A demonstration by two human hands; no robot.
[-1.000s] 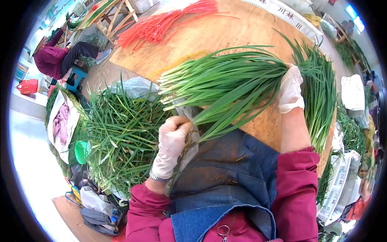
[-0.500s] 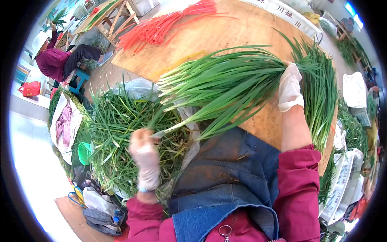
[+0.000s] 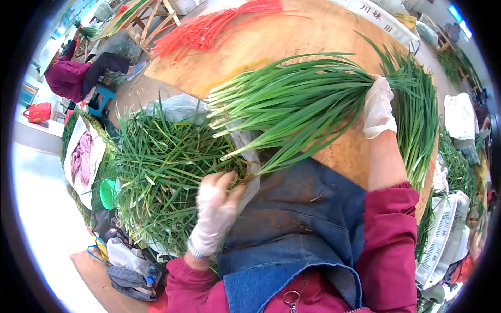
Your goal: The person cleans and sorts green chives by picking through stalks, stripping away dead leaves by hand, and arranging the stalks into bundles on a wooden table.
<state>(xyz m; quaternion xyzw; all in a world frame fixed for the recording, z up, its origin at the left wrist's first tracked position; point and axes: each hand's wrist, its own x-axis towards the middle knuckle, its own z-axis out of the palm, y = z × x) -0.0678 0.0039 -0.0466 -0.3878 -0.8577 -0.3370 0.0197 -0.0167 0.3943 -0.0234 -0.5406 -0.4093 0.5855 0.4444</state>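
My right hand (image 3: 379,107), in a pale glove, grips a bunch of long green leafy stalks (image 3: 297,99) near its leaf end. The white stalk ends fan out to the left, over the table's edge. Below those ends is my left hand (image 3: 216,201), also gloved, with the fingers apart and bent beside a stalk that hangs low from the bunch. Nothing shows in its grasp. A heap of loose green leaves (image 3: 162,177) lies beside and behind my left hand. More stalks (image 3: 415,125) lie on the table's right side, beyond my right wrist.
The wooden table (image 3: 323,26) bears red strips (image 3: 201,34) at the back. A white crate (image 3: 376,15) stands behind it. A person (image 3: 68,75) sits at the far left near a blue stool (image 3: 102,99). A green cup (image 3: 108,194) stands left of the heap.
My left hand moved away left over the heap with a stalk, then came back right without it. My right hand still holds the bunch. The seated person's arm has moved.
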